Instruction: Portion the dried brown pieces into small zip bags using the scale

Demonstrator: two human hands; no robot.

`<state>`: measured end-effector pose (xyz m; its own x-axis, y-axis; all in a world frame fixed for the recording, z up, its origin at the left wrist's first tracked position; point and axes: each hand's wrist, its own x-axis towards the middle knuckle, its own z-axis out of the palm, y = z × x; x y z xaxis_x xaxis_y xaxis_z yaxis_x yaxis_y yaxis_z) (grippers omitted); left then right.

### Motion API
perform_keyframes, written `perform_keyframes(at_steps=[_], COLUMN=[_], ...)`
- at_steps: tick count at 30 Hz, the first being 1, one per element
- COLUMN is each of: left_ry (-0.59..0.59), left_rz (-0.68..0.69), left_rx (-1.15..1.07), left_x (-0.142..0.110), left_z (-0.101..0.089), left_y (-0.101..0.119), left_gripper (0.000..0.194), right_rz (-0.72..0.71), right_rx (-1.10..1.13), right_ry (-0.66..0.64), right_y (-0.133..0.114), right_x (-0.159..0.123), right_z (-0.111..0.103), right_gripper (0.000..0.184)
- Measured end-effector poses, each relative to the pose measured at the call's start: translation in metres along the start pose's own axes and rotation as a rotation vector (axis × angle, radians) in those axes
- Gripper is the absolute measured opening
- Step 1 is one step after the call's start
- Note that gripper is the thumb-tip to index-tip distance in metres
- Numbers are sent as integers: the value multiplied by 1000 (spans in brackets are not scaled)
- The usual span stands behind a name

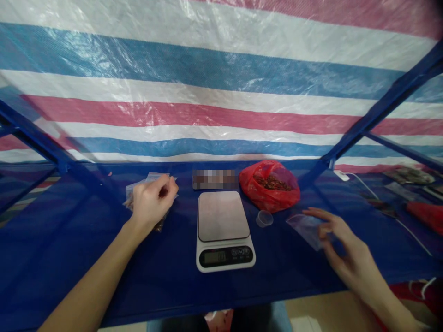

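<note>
Between the hands, a white scale (224, 216) on the blue table (166, 286).

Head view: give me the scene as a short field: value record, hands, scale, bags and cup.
left hand: fingers curled, over clear bags with brownish contents; grip unclear
right hand: fingers at a clear flat bag; grip unclear
scale: white, between the hands, nothing on its plate; reading illegible
red bag: open, holding reddish-brown pieces, beyond the scale to the right
cup: small, clear, between scale and flat bag
surface: blue tabletop
backdrop: striped plastic sheet
</note>
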<state>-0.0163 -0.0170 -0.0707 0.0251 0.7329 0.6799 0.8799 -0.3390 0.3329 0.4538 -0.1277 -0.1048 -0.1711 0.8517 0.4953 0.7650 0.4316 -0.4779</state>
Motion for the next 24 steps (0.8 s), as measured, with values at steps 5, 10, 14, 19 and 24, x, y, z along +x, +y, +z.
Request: perform_keyframes(at_steps=[5,10,14,19,24], left_ry=[1,-16,-5,-17,-45], left_rz=[69,94,93,72,69], left_rx=[-48,-75,-76,-45,-15], left_x=[-1,-6,-7,-1,6], left_z=[0,5,7,-1,-14], left_y=[8,11,9,4,-11], left_gripper=[44,44,44,43,43], right_rz=[-76,-95,-42,-62,-102], right_rx=[-160,-156,-64,11,114], right_ry=[-316,-479,-523,-545,-453], right_y=[-5,-23,-33,-42,-40], right_x=[-39,-26,-4,17,34], right_z=[17,30,31,36,35], right_gripper=[58,60,35,29,22])
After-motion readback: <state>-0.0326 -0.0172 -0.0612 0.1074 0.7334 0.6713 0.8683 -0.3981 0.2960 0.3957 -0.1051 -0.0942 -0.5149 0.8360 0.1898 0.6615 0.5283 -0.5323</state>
